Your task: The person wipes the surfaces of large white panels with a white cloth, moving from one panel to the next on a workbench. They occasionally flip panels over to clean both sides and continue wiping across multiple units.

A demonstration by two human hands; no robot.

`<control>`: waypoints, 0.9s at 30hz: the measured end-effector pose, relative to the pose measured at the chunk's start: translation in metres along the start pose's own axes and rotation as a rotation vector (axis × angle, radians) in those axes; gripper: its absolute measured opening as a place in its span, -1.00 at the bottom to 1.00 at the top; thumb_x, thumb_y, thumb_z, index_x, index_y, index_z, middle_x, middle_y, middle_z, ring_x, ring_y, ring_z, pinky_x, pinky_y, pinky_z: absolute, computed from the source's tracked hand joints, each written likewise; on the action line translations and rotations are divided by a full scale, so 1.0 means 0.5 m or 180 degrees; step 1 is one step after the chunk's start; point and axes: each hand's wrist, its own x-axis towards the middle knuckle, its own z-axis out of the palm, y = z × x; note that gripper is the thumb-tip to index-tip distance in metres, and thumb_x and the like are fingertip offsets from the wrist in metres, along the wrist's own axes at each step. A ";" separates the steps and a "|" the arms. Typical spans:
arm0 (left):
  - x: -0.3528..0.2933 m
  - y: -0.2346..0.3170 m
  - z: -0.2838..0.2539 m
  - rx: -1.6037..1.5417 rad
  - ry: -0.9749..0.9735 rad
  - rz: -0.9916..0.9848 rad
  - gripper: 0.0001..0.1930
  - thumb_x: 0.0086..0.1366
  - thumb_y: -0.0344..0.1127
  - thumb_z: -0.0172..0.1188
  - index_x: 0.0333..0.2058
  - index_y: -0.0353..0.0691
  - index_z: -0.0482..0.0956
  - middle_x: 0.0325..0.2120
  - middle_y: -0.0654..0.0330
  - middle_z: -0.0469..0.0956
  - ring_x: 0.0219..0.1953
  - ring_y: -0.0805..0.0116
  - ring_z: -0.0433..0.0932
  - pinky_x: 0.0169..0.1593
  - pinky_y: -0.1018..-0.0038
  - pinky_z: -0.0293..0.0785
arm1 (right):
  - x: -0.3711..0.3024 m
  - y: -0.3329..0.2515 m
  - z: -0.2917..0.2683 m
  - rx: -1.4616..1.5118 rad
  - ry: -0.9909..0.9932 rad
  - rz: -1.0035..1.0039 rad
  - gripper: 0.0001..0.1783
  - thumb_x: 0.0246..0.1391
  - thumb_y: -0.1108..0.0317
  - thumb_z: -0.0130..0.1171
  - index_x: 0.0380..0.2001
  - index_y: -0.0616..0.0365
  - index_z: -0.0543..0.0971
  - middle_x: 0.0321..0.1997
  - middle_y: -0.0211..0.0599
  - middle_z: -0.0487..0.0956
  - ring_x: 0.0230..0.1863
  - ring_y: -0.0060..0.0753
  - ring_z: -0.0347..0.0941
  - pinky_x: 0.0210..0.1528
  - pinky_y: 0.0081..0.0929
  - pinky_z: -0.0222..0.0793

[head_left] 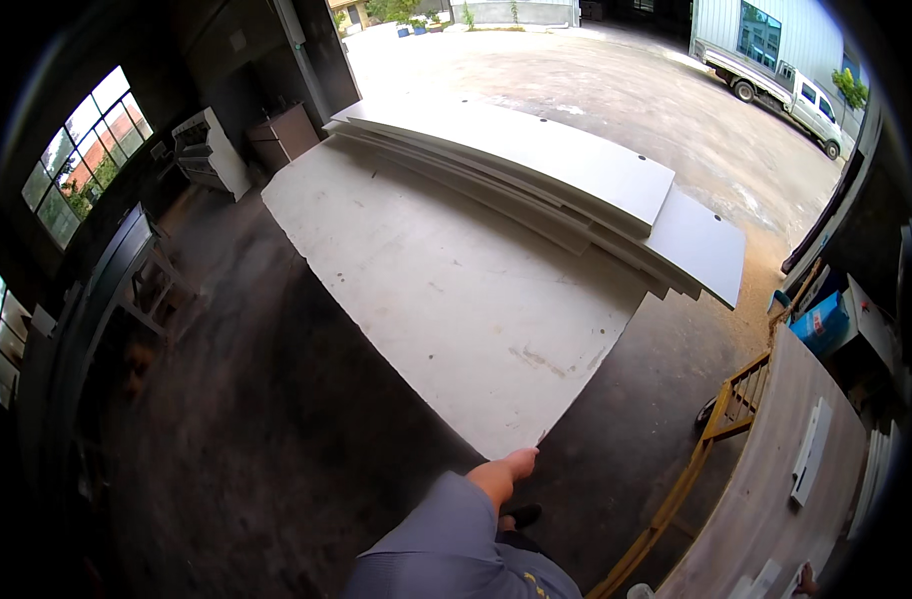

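My left hand is closed at the near corner of a large, worn white board, its fingers partly hidden. Scuffs and small dark spots mark the board's surface. Across its far side lies a stack of white panels, unevenly piled, with small dark holes along the top one's far edge. At the lower right rim, a hand shows in part beside white strips on a wood-grain board. It appears to be my right hand; its arm is out of view and its fingers are too dim to make out.
A yellow frame stands between me and the wood-grain board, which carries another white strip. A blue container is at the right. Dark workbenches line the left under windows. Beyond the doorway, a white truck stands outside.
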 end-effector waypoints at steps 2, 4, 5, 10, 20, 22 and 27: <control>-0.023 0.045 0.051 -0.0165 -0.0020 -0.0015 -0.60 0.45 -0.06 -0.08 -0.07 0.01 0.74 0.01 0.37 0.67 0.12 0.36 0.56 0.26 0.29 0.28 | -0.010 0.021 0.030 0.0048 0.0259 -0.0220 -0.28 -0.01 -0.26 0.40 -0.22 0.31 0.66 -0.29 0.07 0.67 -0.24 0.09 0.59 -0.18 -0.02 0.45; -0.062 0.088 0.096 -0.0093 -0.0022 0.0070 -0.57 0.46 -0.04 -0.12 -0.07 -0.04 0.74 0.02 0.32 0.67 0.12 0.31 0.54 0.25 0.29 0.29 | -0.065 -0.014 0.017 0.0190 0.0480 -0.0509 -0.30 0.00 -0.26 0.39 -0.28 0.31 0.67 -0.35 0.06 0.67 -0.27 0.05 0.60 -0.21 -0.01 0.43; -0.085 0.120 0.123 0.0115 -0.0064 0.0003 -0.55 0.47 -0.03 -0.13 -0.07 -0.09 0.73 0.02 0.27 0.66 0.12 0.27 0.54 0.25 0.27 0.31 | -0.097 -0.068 -0.006 0.0295 0.0557 -0.0661 -0.31 0.01 -0.26 0.38 -0.31 0.31 0.67 -0.38 0.05 0.66 -0.28 0.03 0.60 -0.23 0.00 0.42; -0.237 0.211 0.187 -0.0128 -0.0125 -0.0140 -0.56 0.48 -0.05 -0.13 -0.04 -0.19 0.67 -0.01 0.10 0.64 0.06 0.17 0.54 0.24 0.23 0.35 | -0.186 -0.207 -0.067 -0.0254 -0.1009 -0.0111 -0.37 0.08 -0.19 0.34 -0.16 0.23 0.63 -0.20 0.04 0.65 -0.21 -0.01 0.59 -0.13 -0.04 0.46; -0.635 0.369 0.348 -0.3176 -0.0122 -0.1300 -0.71 0.40 -0.16 -0.01 -0.12 -0.13 0.63 -0.15 0.07 0.64 -0.12 0.19 0.60 0.26 0.11 0.26 | -0.261 -0.384 -0.047 0.0893 -0.0618 -0.0068 -0.61 -0.18 0.32 0.40 -0.32 0.20 0.44 -0.33 0.04 0.60 -0.20 0.18 0.57 -0.14 -0.03 0.45; -0.697 0.388 0.390 -0.1455 -0.0406 0.0038 -0.72 0.34 -0.14 0.02 -0.28 -0.06 0.71 -0.25 0.16 0.69 -0.15 0.27 0.64 0.34 0.08 0.12 | -0.266 -0.392 -0.073 0.0814 -0.0564 0.0003 -0.61 -0.16 0.29 0.40 -0.33 0.20 0.44 -0.34 0.04 0.61 -0.21 0.18 0.57 -0.14 -0.04 0.44; -0.844 0.407 0.400 -0.1268 -0.0867 0.0349 -0.64 0.31 -0.10 0.01 -0.44 0.02 0.80 -0.33 0.30 0.76 -0.18 0.38 0.70 0.44 0.08 -0.09 | -0.287 -0.379 -0.148 0.0710 -0.0421 0.0240 -0.61 -0.16 0.27 0.41 -0.33 0.19 0.44 -0.34 0.03 0.61 -0.23 0.19 0.57 -0.15 -0.02 0.44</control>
